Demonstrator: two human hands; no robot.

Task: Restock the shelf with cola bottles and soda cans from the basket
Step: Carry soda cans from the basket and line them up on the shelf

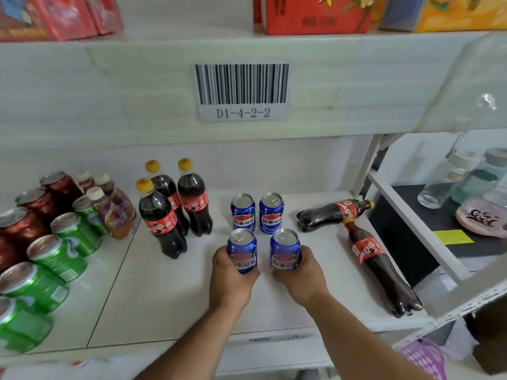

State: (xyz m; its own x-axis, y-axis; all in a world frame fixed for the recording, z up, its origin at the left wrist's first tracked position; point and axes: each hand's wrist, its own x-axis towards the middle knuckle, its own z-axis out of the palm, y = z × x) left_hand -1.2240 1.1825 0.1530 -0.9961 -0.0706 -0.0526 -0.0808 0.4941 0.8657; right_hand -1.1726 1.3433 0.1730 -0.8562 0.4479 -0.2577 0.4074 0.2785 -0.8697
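Note:
My left hand [231,281] grips an upright blue soda can [242,249] on the white shelf [153,303]. Beside it, my right hand [301,275] grips a second blue can [284,250], also upright. Two more blue cans [242,212] [271,212] stand just behind them. Three cola bottles with yellow caps stand to the left, the nearest one [162,223] in front of the other two [194,204]. Two cola bottles lie on their sides at the right, one far [329,213] and one near [381,267]. A purple basket [422,357] shows at the bottom right.
Green cans [57,256], dark red cans [24,223] and small purple-labelled bottles [115,212] fill the shelf's left part. A barcode label [242,91] marked D1-4-2-2 hangs on the shelf above. Glass jars [466,176] sit on the neighbouring rack to the right.

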